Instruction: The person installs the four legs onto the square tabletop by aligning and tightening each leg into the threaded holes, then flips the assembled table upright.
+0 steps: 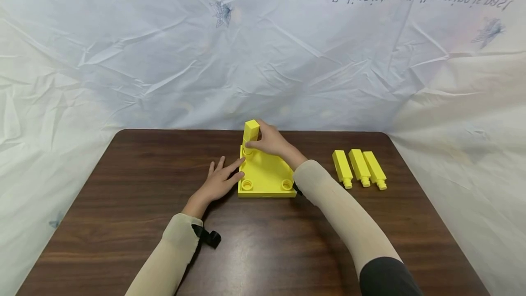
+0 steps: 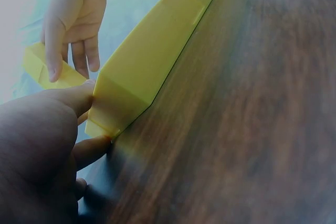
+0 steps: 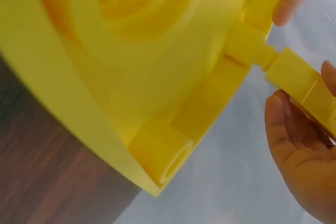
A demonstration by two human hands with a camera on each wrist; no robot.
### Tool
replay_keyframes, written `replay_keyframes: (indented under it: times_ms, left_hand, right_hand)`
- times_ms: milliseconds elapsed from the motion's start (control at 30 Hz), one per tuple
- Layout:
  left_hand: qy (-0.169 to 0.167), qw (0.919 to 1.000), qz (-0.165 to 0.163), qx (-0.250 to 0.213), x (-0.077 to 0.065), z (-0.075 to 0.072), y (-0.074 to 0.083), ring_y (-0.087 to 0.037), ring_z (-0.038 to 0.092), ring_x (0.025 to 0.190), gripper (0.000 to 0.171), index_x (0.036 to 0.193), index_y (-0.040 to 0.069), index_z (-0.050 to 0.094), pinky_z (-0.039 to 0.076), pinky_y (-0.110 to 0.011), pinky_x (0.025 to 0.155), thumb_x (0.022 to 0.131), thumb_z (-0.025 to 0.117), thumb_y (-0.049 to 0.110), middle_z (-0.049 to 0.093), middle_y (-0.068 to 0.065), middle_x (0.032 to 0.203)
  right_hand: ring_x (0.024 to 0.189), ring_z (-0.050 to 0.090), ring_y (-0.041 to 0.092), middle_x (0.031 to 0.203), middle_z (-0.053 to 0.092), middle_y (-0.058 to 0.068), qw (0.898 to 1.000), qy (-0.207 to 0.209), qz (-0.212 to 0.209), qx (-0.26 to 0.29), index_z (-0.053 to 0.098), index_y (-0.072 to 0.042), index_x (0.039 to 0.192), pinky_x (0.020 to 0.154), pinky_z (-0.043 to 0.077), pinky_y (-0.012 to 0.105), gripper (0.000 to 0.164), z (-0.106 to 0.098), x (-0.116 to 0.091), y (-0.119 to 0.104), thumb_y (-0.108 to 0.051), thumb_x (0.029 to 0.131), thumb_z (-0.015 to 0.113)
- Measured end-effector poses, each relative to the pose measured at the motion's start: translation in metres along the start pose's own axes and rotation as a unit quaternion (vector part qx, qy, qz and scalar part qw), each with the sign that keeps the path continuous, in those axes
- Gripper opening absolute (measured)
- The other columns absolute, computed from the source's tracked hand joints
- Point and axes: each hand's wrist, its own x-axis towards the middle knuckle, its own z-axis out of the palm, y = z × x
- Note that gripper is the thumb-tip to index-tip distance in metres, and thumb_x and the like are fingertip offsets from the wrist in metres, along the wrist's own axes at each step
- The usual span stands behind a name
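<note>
A square yellow board (image 1: 267,170) with a raised rim and round corner sockets lies on the table. My right hand (image 1: 271,141) pinches a yellow square leg (image 1: 251,130) upright over the board's far left socket (image 3: 245,44). In the right wrist view, the leg's narrow ribbed end meets that socket, with part of the ribs showing. My left hand (image 1: 217,184) rests at the board's left side, fingers extended, thumb and forefinger touching its edge. The left wrist view shows these fingers against the board's side (image 2: 142,61). The far right socket is hidden behind my right arm.
Three more yellow legs (image 1: 342,168) lie side by side on the right of the brown table (image 1: 164,159), ribbed ends toward me. A white printed sheet (image 1: 263,58) hangs behind the table's far edge and along both sides.
</note>
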Motion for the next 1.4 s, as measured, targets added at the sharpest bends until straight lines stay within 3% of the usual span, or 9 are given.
replay_keyframes:
  times_ms: [467, 667, 1033, 1167, 1267, 1400]
  left_hand:
    - [-0.003, 1.0, 0.003, -0.002, 0.0029, -0.0029, -0.0008, -0.045, -0.008, 0.16, 0.065, 0.169, 0.023, 0.031, -0.017, -0.066, 0.122, 0.112, 0.043, 0.053, 0.033, -0.015, 0.169]
    - [-0.003, 1.0, 0.002, -0.003, 0.0025, -0.0037, -0.0005, -0.045, -0.009, 0.16, 0.064, 0.169, 0.023, 0.031, -0.017, -0.066, 0.122, 0.113, 0.043, 0.052, 0.033, -0.015, 0.169]
    - [-0.004, 1.0, 0.0, -0.005, -0.0004, -0.0028, 0.0025, -0.045, -0.008, 0.16, 0.062, 0.168, 0.023, 0.033, -0.017, -0.066, 0.122, 0.113, 0.044, 0.049, 0.034, -0.015, 0.169]
    - [-0.002, 1.0, -0.002, -0.004, -0.0017, -0.0018, 0.0033, -0.044, -0.008, 0.161, 0.062, 0.168, 0.023, 0.033, -0.017, -0.065, 0.122, 0.113, 0.044, 0.049, 0.034, -0.014, 0.169]
    - [-0.002, 1.0, -0.003, -0.004, -0.0027, -0.0011, 0.004, -0.044, -0.008, 0.161, 0.062, 0.168, 0.023, 0.033, -0.017, -0.065, 0.122, 0.113, 0.044, 0.049, 0.034, -0.014, 0.169]
    - [0.001, 1.0, -0.002, -0.005, -0.0037, -0.0011, 0.0047, -0.044, -0.007, 0.161, 0.062, 0.168, 0.023, 0.033, -0.017, -0.065, 0.123, 0.113, 0.045, 0.049, 0.034, -0.014, 0.169]
  right_hand:
    - [0.091, 0.064, 0.023, 0.11, 0.065, 0.009, 0.999, -0.021, -0.021, -0.027, 0.043, -0.008, 0.149, 0.078, 0.055, 0.038, 0.057, 0.0046, 0.0027, -0.0007, -0.032, 0.105, 0.07]
    - [0.097, 0.065, 0.024, 0.115, 0.065, 0.008, 0.999, -0.014, -0.016, -0.03, 0.043, -0.009, 0.154, 0.084, 0.056, 0.041, 0.063, 0.0044, 0.0025, -0.0012, -0.037, 0.105, 0.069]
    - [0.088, 0.061, 0.023, 0.101, 0.066, 0.004, 1.0, 0.019, -0.003, -0.018, 0.061, -0.013, 0.129, 0.08, 0.052, 0.039, 0.043, 0.0075, -0.0005, 0.0002, -0.039, 0.099, 0.077]
    - [0.107, 0.066, 0.026, 0.124, 0.068, 0.01, 0.999, 0.019, 0.006, -0.038, 0.058, -0.009, 0.146, 0.09, 0.057, 0.042, 0.057, 0.0081, -0.0009, 0.0001, -0.039, 0.1, 0.076]
    - [0.116, 0.066, 0.029, 0.131, 0.067, 0.013, 0.998, 0.012, 0.01, -0.053, 0.059, -0.006, 0.146, 0.095, 0.058, 0.045, 0.056, 0.0064, -0.0012, -0.0012, -0.036, 0.102, 0.074]
    - [0.106, 0.069, 0.024, 0.113, 0.071, 0.008, 0.998, -0.004, -0.007, -0.054, 0.068, -0.008, 0.119, 0.091, 0.059, 0.04, 0.026, 0.002, -0.0011, -0.0048, -0.028, 0.103, 0.073]
